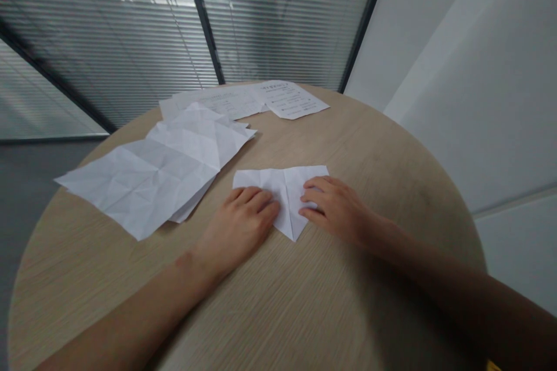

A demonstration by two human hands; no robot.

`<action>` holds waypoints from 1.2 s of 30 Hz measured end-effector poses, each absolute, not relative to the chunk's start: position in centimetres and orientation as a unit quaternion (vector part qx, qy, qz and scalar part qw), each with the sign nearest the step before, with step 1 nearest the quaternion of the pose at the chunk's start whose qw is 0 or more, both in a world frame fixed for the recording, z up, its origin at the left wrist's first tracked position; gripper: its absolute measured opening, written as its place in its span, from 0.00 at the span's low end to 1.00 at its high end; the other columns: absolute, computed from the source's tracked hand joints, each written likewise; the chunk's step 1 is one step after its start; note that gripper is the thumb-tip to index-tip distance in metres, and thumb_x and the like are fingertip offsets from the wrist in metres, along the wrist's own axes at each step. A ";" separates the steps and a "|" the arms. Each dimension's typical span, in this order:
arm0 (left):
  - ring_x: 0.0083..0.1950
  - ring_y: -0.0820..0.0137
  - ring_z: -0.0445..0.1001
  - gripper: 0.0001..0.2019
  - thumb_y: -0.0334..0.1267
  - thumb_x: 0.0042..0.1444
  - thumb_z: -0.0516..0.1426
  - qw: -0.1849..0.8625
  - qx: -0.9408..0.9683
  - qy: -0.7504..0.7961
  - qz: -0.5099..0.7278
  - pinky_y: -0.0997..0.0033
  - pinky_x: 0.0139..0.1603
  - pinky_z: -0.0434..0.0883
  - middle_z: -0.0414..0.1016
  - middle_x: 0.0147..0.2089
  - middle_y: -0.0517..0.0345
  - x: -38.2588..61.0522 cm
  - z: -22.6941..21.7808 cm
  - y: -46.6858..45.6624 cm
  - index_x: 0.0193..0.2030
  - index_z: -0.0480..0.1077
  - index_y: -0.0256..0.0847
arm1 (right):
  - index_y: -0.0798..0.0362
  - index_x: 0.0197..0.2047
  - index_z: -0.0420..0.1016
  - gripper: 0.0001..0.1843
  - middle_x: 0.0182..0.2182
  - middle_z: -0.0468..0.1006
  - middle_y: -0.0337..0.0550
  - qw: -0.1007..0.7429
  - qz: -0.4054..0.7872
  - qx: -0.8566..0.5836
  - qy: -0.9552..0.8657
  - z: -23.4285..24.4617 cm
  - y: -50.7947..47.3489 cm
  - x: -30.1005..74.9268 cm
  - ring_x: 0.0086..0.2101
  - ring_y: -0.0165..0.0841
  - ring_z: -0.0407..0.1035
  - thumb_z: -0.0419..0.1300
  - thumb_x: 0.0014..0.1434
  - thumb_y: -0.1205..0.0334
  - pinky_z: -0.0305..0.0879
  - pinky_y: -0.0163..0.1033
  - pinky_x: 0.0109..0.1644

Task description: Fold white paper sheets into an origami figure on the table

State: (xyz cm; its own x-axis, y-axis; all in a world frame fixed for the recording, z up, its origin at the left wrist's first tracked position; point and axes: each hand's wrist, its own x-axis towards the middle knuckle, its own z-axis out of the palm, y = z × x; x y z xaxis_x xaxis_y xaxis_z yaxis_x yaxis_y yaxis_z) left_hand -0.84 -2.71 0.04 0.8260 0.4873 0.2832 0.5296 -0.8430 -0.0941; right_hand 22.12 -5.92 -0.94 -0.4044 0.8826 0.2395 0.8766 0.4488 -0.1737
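Observation:
A folded sheet of white paper lies on the table, with a straight top edge, a central crease and a point toward me. My left hand rests on its left part, fingers together and curled down onto it, thumb near the crease. At the right edge, my right hand grips the paper with bent fingers, a bit of white showing between them. The undersides of both hands, and the paper beneath them, are hidden.
Creased, unfolded white sheets lie stacked to the left, overlapping one another. Behind them, printed pages reach the far edge of the round wooden table. Beyond stand a glass partition with blinds and a white wall.

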 end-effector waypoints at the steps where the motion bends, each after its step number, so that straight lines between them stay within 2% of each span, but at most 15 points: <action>1: 0.50 0.54 0.77 0.08 0.35 0.66 0.55 0.060 -0.952 -0.278 -0.118 0.50 0.50 0.76 0.79 0.48 0.48 -0.7 0.0 -2.8 0.43 0.76 0.38 | 0.56 0.39 0.80 0.06 0.46 0.80 0.54 0.154 0.007 -0.525 -0.837 -1.1 -5.7 22.1 0.47 0.44 0.74 0.64 0.62 0.63 0.69 0.51 0.54; 6: 0.58 0.48 0.72 0.20 0.51 0.64 0.56 0.020 -0.944 -0.309 -0.110 0.45 0.57 0.73 0.75 0.56 0.41 -0.2 -0.1 -3.6 0.52 0.73 0.36 | 0.54 0.31 0.77 0.06 0.43 0.81 0.51 0.206 0.017 -0.519 -0.829 -1.8 -4.6 22.4 0.46 0.42 0.74 0.64 0.61 0.66 0.68 0.49 0.54; 8: 0.60 0.46 0.70 0.23 0.53 0.63 0.56 0.017 -0.943 -0.318 -0.101 0.43 0.59 0.71 0.73 0.58 0.40 -0.1 -0.1 -3.9 0.54 0.73 0.36 | 0.54 0.30 0.76 0.06 0.47 0.80 0.53 0.228 0.028 -0.514 -0.827 -2.1 -4.3 22.6 0.49 0.42 0.73 0.65 0.60 0.66 0.67 0.49 0.57; 10: 0.61 0.45 0.69 0.23 0.54 0.63 0.55 0.010 -0.942 -0.325 -0.088 0.42 0.60 0.69 0.72 0.59 0.41 0.0 0.0 -4.2 0.55 0.72 0.38 | 0.55 0.34 0.76 0.03 0.55 0.76 0.56 0.238 0.036 -0.515 -0.822 -2.3 -4.0 22.9 0.57 0.45 0.69 0.65 0.59 0.65 0.63 0.51 0.62; 11: 0.61 0.45 0.69 0.23 0.54 0.63 0.55 0.007 -0.942 -0.326 -0.083 0.41 0.61 0.69 0.72 0.60 0.41 0.1 0.1 -4.2 0.55 0.72 0.38 | 0.55 0.39 0.77 0.06 0.59 0.73 0.58 0.238 0.041 -0.522 -0.818 -2.5 -3.8 23.1 0.61 0.46 0.65 0.66 0.58 0.63 0.61 0.53 0.64; 12: 0.61 0.44 0.68 0.23 0.55 0.64 0.54 0.004 -0.942 -0.327 -0.079 0.41 0.61 0.68 0.71 0.60 0.41 0.1 0.2 -4.3 0.56 0.72 0.39 | 0.56 0.46 0.77 0.13 0.63 0.69 0.59 0.233 0.047 -0.533 -0.812 -2.6 -3.6 23.3 0.64 0.48 0.61 0.67 0.58 0.61 0.58 0.54 0.66; 15: 0.61 0.44 0.68 0.24 0.55 0.64 0.53 0.001 -0.941 -0.331 -0.067 0.39 0.60 0.68 0.71 0.59 0.41 0.3 0.4 -4.2 0.57 0.71 0.41 | 0.59 0.64 0.66 0.36 0.67 0.64 0.61 0.202 0.077 -0.570 -0.793 -2.9 -3.0 23.8 0.68 0.51 0.52 0.69 0.55 0.56 0.50 0.60 0.70; 18: 0.62 0.43 0.68 0.23 0.55 0.63 0.54 -0.005 -0.943 -0.330 -0.044 0.38 0.60 0.67 0.71 0.59 0.42 0.6 0.8 -3.8 0.58 0.71 0.42 | 0.56 0.68 0.60 0.43 0.66 0.65 0.59 0.185 0.086 -0.586 -0.784 -3.2 -2.6 24.1 0.69 0.53 0.51 0.68 0.55 0.51 0.47 0.64 0.70; 22: 0.62 0.45 0.68 0.21 0.53 0.64 0.55 -0.017 -0.943 -0.332 -0.038 0.40 0.60 0.68 0.72 0.59 0.44 0.9 0.9 -3.5 0.58 0.72 0.44 | 0.57 0.67 0.61 0.46 0.64 0.68 0.61 0.207 0.031 -0.576 -0.790 -3.0 -2.6 24.4 0.65 0.54 0.58 0.71 0.52 0.48 0.51 0.63 0.68; 26: 0.59 0.49 0.70 0.22 0.54 0.65 0.54 0.009 -0.937 -0.341 -0.073 0.44 0.58 0.70 0.75 0.56 0.45 1.1 0.4 -3.5 0.55 0.73 0.41 | 0.59 0.64 0.66 0.40 0.58 0.74 0.60 0.223 -0.052 -0.547 -0.805 -2.4 -3.1 24.5 0.59 0.50 0.66 0.71 0.53 0.51 0.51 0.61 0.69; 29: 0.57 0.48 0.71 0.23 0.58 0.62 0.56 0.065 -0.937 -0.328 -0.100 0.44 0.55 0.71 0.75 0.55 0.44 1.0 0.2 -3.6 0.49 0.76 0.40 | 0.54 0.58 0.74 0.28 0.49 0.80 0.52 0.208 -0.092 -0.519 -0.824 -2.1 -3.5 24.5 0.52 0.45 0.72 0.69 0.57 0.56 0.51 0.60 0.69; 31: 0.60 0.45 0.68 0.23 0.59 0.60 0.57 0.111 -0.937 -0.309 -0.121 0.42 0.58 0.69 0.73 0.59 0.43 0.9 0.2 -3.6 0.46 0.77 0.40 | 0.50 0.52 0.78 0.17 0.44 0.82 0.47 0.191 -0.109 -0.495 -0.841 -1.9 -3.9 24.4 0.49 0.43 0.74 0.67 0.59 0.59 0.50 0.60 0.69; 33: 0.67 0.44 0.63 0.23 0.58 0.60 0.58 0.147 -0.939 -0.280 -0.138 0.38 0.64 0.63 0.67 0.66 0.42 0.8 0.1 -3.5 0.46 0.77 0.39 | 0.48 0.48 0.80 0.10 0.45 0.83 0.44 0.182 -0.119 -0.470 -0.855 -1.8 -4.2 24.3 0.52 0.42 0.73 0.64 0.62 0.62 0.46 0.61 0.70; 36: 0.70 0.44 0.59 0.22 0.56 0.62 0.57 0.157 -0.947 -0.244 -0.134 0.35 0.70 0.54 0.65 0.68 0.42 0.8 -0.1 -3.2 0.46 0.76 0.37 | 0.48 0.48 0.79 0.12 0.49 0.82 0.42 0.166 -0.125 -0.441 -0.873 -1.6 -4.6 24.0 0.58 0.41 0.69 0.57 0.66 0.67 0.40 0.60 0.72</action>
